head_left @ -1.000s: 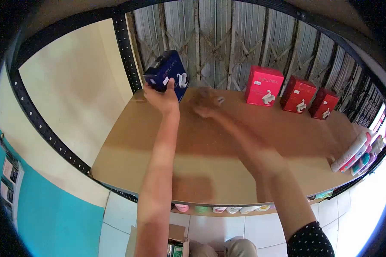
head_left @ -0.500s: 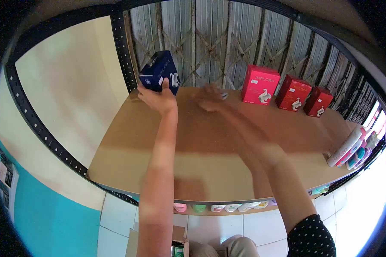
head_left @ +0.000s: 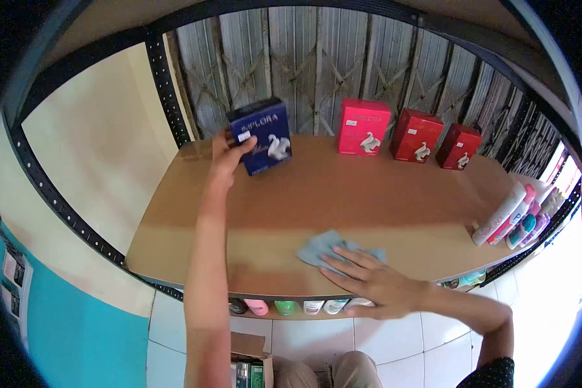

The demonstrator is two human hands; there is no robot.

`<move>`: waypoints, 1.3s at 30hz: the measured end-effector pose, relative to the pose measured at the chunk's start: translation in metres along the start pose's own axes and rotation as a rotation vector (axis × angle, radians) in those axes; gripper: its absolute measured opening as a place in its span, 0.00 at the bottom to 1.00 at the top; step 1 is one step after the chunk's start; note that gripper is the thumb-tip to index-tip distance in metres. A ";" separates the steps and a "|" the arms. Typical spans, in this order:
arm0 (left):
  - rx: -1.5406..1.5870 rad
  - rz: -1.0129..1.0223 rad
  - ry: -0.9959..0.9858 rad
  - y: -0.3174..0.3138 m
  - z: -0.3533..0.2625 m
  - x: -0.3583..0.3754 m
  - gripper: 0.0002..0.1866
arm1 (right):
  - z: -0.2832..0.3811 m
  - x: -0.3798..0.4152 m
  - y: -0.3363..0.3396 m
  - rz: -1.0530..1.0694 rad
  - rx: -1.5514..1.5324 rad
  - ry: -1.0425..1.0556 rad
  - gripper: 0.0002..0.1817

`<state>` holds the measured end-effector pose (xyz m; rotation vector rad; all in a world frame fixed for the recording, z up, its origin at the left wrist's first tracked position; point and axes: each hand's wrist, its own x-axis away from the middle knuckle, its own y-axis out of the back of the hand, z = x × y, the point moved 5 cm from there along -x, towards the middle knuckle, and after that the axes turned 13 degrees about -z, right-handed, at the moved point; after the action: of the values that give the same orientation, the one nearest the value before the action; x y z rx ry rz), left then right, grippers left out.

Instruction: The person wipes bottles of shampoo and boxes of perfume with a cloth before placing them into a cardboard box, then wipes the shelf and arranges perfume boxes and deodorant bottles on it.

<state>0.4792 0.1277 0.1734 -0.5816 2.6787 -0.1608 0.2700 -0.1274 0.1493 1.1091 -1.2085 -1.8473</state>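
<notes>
My left hand (head_left: 229, 154) grips a dark blue box (head_left: 262, 137) with a white swan on it, held slightly tilted over the back left of the brown shelf board (head_left: 304, 200). Fingers spread, my right hand (head_left: 368, 278) presses on a light blue cloth (head_left: 323, 249) near the board's front edge. Toward the back right stand a pink box (head_left: 362, 127), a red box (head_left: 417, 136) and a smaller red box (head_left: 459, 147), all upright.
Several bottles (head_left: 507, 216) lean together at the right end of the shelf. More bottles (head_left: 284, 308) show below the front edge. An open carton (head_left: 249, 343) with small boxes is on the floor. Black metal posts (head_left: 168, 94) frame the shelf.
My right hand has come from the back of the shelf to the front edge, and the cloth now shows clearly under it. The blue box has turned its front toward me and sits lower.
</notes>
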 end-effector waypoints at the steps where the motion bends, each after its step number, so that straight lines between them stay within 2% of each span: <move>1: -0.067 0.116 0.148 -0.001 -0.002 0.010 0.29 | 0.000 0.018 0.006 0.006 -0.013 -0.063 0.36; 2: -0.071 0.120 0.148 0.003 -0.002 0.015 0.29 | 0.000 0.033 0.012 0.013 -0.030 -0.127 0.36; 3: -0.088 0.200 0.164 0.005 0.000 0.021 0.30 | 0.003 0.045 0.018 0.010 -0.035 -0.131 0.36; 5: -0.139 0.327 0.237 0.013 -0.004 0.032 0.32 | 0.000 0.066 0.028 -0.029 -0.039 -0.288 0.35; 8: -0.175 0.397 0.200 0.031 -0.026 0.051 0.34 | -0.001 0.084 0.034 -0.049 0.004 -0.352 0.35; 12: -0.186 0.460 0.191 0.052 -0.026 0.055 0.35 | -0.002 0.088 0.035 -0.076 0.002 -0.352 0.35; 15: -0.246 0.413 0.109 0.057 -0.037 0.058 0.35 | -0.004 0.088 0.033 -0.108 -0.005 -0.344 0.34; 17: -0.328 0.343 -0.220 0.059 -0.061 0.055 0.38 | -0.004 0.089 0.034 -0.156 -0.035 -0.292 0.34; 19: -0.669 -0.039 -0.847 0.027 -0.145 0.083 0.40 | -0.007 0.091 0.036 -0.174 -0.036 -0.281 0.34; 21: -0.672 -0.054 -1.102 -0.036 -0.193 0.108 0.41 | -0.009 0.090 0.034 -0.192 -0.065 -0.258 0.34; 23: -0.809 0.143 -1.247 -0.110 -0.182 0.101 0.40 | -0.009 0.090 0.033 -0.213 -0.075 -0.263 0.34; 25: -0.976 0.290 -1.263 -0.184 -0.134 0.070 0.42 | -0.010 0.092 0.033 -0.225 -0.064 -0.271 0.34; 27: -1.051 0.347 -1.022 -0.232 -0.079 0.044 0.43 | -0.010 0.093 0.031 -0.238 -0.054 -0.255 0.34; 29: -1.163 0.430 -0.842 -0.251 -0.025 0.015 0.41 | -0.011 0.094 0.030 -0.243 -0.056 -0.249 0.34; 31: -1.114 0.426 -0.841 -0.255 -0.003 0.004 0.39 | -0.011 0.094 0.031 -0.264 -0.063 -0.242 0.34; 33: -0.991 0.381 -0.899 -0.249 -0.009 0.011 0.32 | -0.011 0.094 0.031 -0.283 -0.062 -0.252 0.34; 34: -0.998 0.388 -0.900 -0.246 -0.010 0.011 0.32 | -0.011 0.094 0.030 -0.299 -0.063 -0.265 0.33; 36: -0.897 0.520 -0.768 -0.238 -0.023 0.018 0.27 | -0.011 0.094 0.029 -0.322 -0.059 -0.300 0.33; 39: -0.812 0.605 -0.713 -0.218 -0.039 0.043 0.24 | -0.014 0.092 0.031 -0.375 0.025 -0.403 0.31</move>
<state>0.5090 -0.0870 0.2355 0.0206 1.9923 1.1105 0.2456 -0.2221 0.1479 1.0616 -1.3094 -2.4364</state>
